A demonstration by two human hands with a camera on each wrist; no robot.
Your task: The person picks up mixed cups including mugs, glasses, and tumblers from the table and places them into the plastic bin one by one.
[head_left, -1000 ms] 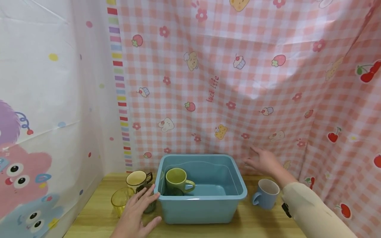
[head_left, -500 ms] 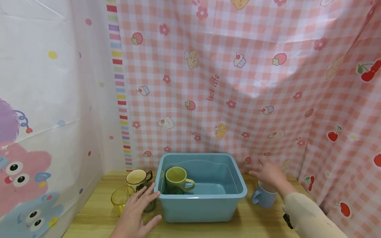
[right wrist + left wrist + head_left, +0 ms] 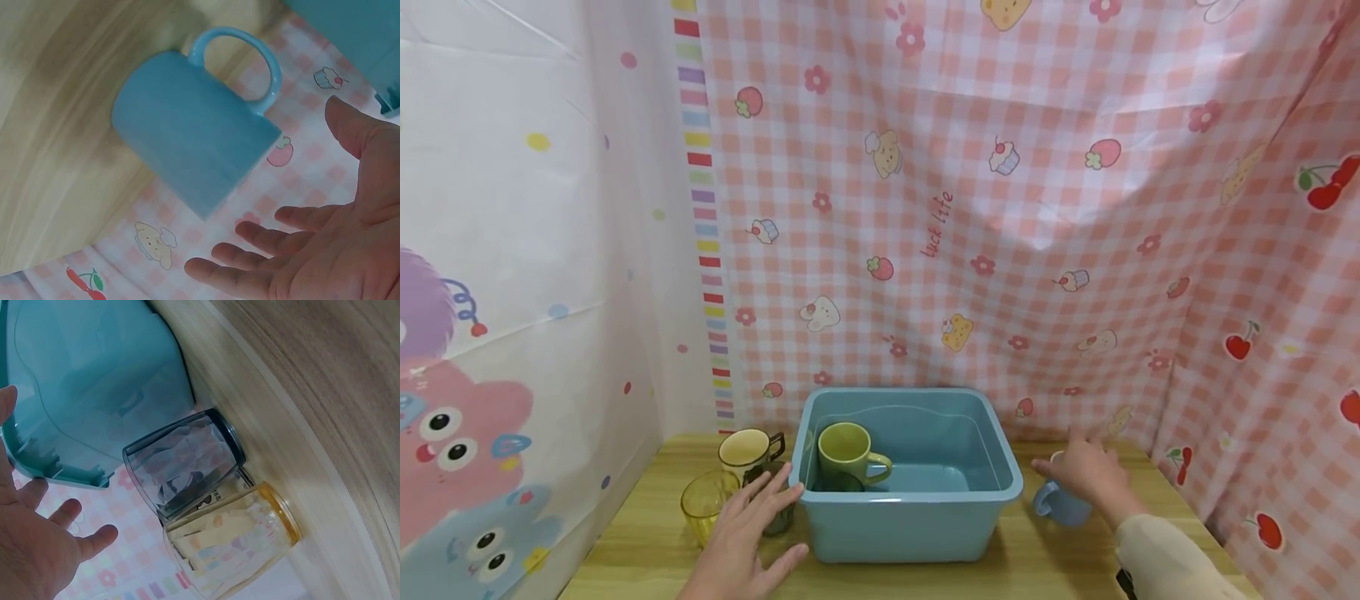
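My right hand (image 3: 1086,475) is over a light blue mug (image 3: 1066,507) on the table, right of a blue plastic tub (image 3: 910,533). In the right wrist view its fingers are spread apart from the mug's rim, and the mug's handle (image 3: 272,75) points toward the tub. My left hand (image 3: 745,533) has its fingers spread, with the fingertips right at the tub's left rim. A green mug (image 3: 844,446) stands inside the tub at the left, beside a dark rounded thing partly hidden by the front wall.
Left of the tub stand a yellow glass (image 3: 702,507), a dark grey glass (image 3: 187,462) partly behind my left hand, and a cup with a dark handle (image 3: 747,450). A pink checked cloth (image 3: 955,208) hangs behind the wooden table (image 3: 647,533).
My right hand has come down from near the back cloth to just over the light blue mug. The left hand stays at the tub's rim.
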